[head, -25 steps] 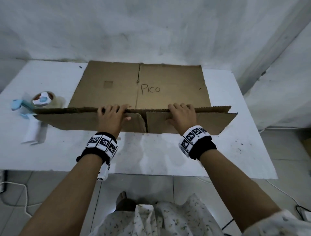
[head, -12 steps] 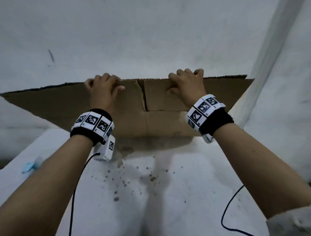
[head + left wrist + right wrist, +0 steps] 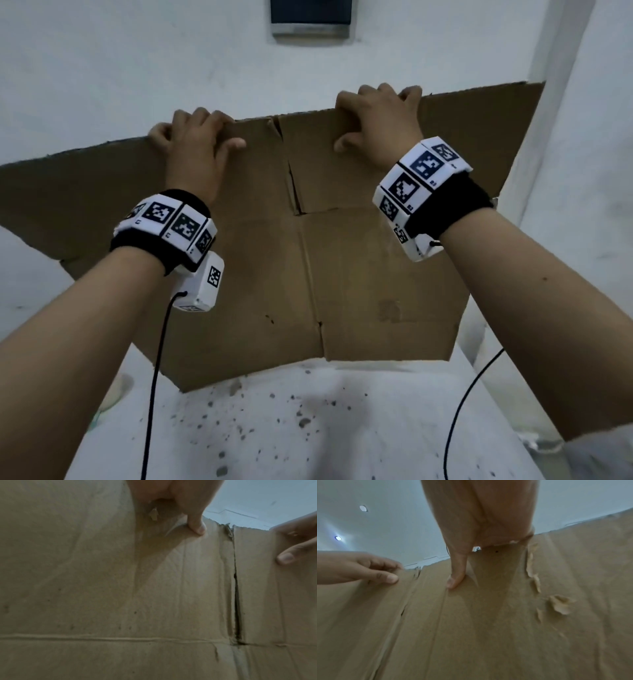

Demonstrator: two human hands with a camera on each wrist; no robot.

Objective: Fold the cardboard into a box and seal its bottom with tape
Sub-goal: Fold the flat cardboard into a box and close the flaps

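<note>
A flattened brown cardboard box (image 3: 359, 274) is held up off the table, facing me, its lower edge hanging just above the tabletop. My left hand (image 3: 197, 140) grips its top edge left of the flap slit, fingers curled over the rim and thumb (image 3: 195, 526) pressed on the near face. My right hand (image 3: 376, 120) grips the top edge right of the slit in the same way, thumb (image 3: 455, 580) on the cardboard (image 3: 488, 628). The slit between two top flaps (image 3: 236, 588) runs down between the hands. The tape is out of sight.
A white table (image 3: 308, 428) speckled with dark crumbs lies below the cardboard. Black cables (image 3: 459, 411) hang from both wrist units. A white wall stands close behind, with a dark panel (image 3: 310, 15) high up and a white pillar (image 3: 548, 68) on the right.
Both hands have lifted the cardboard from flat on the table to upright in the air, keeping their grip on its edge. The head view has tilted upward.
</note>
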